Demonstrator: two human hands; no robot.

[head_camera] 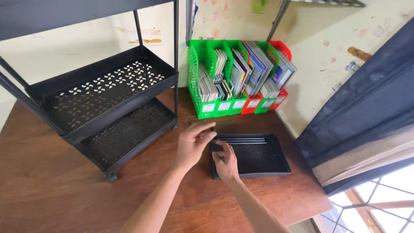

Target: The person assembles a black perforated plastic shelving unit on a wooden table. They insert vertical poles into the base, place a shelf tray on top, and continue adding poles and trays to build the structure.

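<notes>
A black perforated shelf cart (108, 99) is seen at the left of the wooden counter (51, 190), two trays already mounted. A third black tray (258, 157) lies loose mid-counter, not yet fitted. The left hand (192, 144) is pinched at its near-left corner; the right hand (225, 162) is clenched on the rim. Green and red file holders (233, 77) crowd behind; open room is left in front.
</notes>
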